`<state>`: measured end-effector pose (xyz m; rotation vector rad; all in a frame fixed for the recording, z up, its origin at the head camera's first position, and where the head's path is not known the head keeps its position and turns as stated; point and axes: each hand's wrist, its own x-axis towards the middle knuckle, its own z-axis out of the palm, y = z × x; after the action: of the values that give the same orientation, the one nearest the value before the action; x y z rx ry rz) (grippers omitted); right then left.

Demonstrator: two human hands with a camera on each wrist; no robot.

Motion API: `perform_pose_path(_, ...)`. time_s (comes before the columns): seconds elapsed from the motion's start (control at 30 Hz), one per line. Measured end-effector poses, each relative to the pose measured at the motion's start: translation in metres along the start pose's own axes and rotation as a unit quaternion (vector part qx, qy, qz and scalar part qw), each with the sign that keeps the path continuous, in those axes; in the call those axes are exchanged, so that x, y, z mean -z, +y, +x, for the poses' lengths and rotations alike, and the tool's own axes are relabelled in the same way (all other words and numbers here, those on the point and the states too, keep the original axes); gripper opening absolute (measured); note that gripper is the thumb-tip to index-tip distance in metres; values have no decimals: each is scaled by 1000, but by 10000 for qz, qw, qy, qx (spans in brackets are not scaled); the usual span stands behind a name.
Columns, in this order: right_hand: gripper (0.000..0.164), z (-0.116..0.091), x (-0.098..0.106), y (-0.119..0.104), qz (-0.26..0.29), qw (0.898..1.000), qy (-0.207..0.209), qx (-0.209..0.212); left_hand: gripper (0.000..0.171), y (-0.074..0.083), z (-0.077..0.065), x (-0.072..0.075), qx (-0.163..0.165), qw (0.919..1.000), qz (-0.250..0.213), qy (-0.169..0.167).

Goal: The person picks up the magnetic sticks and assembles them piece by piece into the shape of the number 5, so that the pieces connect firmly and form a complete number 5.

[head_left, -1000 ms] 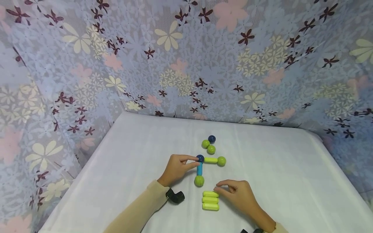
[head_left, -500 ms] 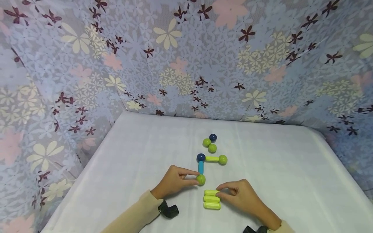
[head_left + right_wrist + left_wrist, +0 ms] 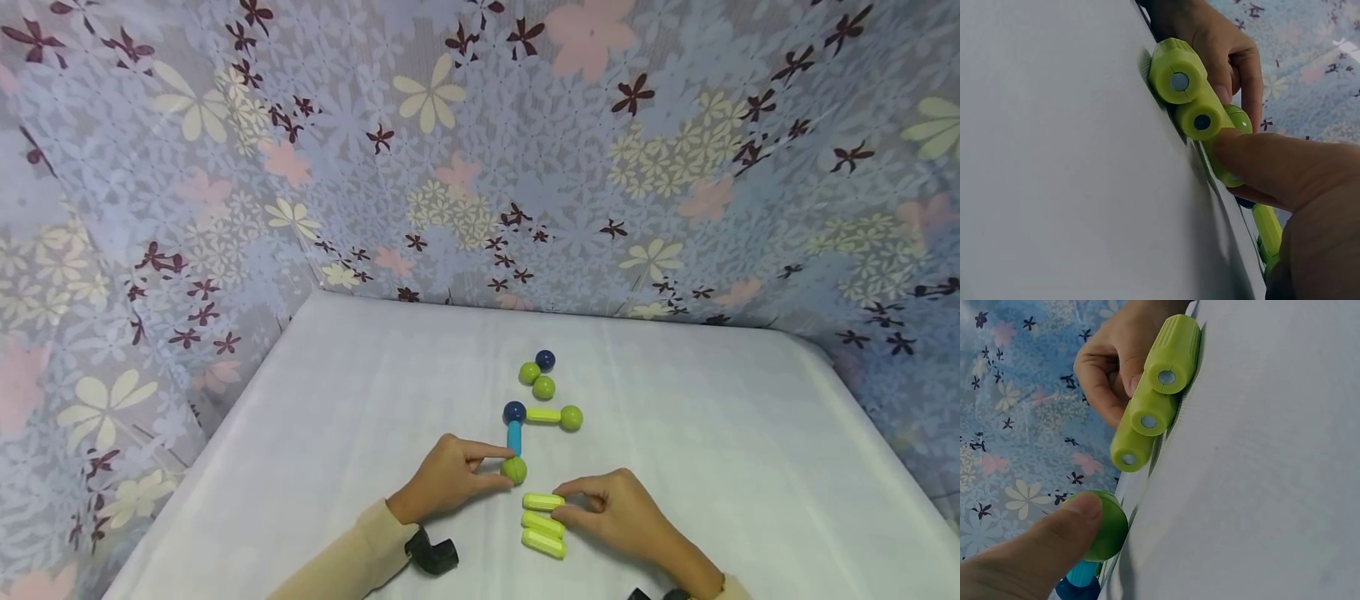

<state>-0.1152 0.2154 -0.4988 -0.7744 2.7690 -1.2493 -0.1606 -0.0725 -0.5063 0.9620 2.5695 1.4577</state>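
Note:
My left hand [image 3: 450, 477] pinches a green ball [image 3: 513, 472] between thumb and forefinger. From that ball a blue magnetic rod [image 3: 514, 438] runs away from me to a navy ball [image 3: 514, 412]. A lime rod [image 3: 543, 415] joins the navy ball to another green ball [image 3: 572, 417] on the right. My right hand [image 3: 618, 515] pinches the right end of the farthest lime magnetic rod [image 3: 543, 502] in a row of three. The middle rod [image 3: 542, 523] and nearest rod [image 3: 543, 544] lie slightly askew beside it. Metal discs show in the rod ends in the left wrist view.
Behind the joined pieces, a loose navy ball [image 3: 545, 360] and two green balls [image 3: 529, 372] lie close together. White cloth [image 3: 712, 433] covers the table. A floral curtain [image 3: 480, 167] hangs along the far edge and the sides.
My left hand has moved from the navy ball towards me to the green ball. My right fingers have taken hold of the farthest rod. A gap has opened behind the other two rods, which have turned slightly.

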Motion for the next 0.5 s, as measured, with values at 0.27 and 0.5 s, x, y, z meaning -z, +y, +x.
perform_pose_path(0.27,17,2,1,4,330,9992,217,-74,37,1,1,0,63,9999,126,-11)
perform_pose_path(0.5,16,4,1,4,390,9973,495,-378,35,1,1,1,115,9998,169,-26)
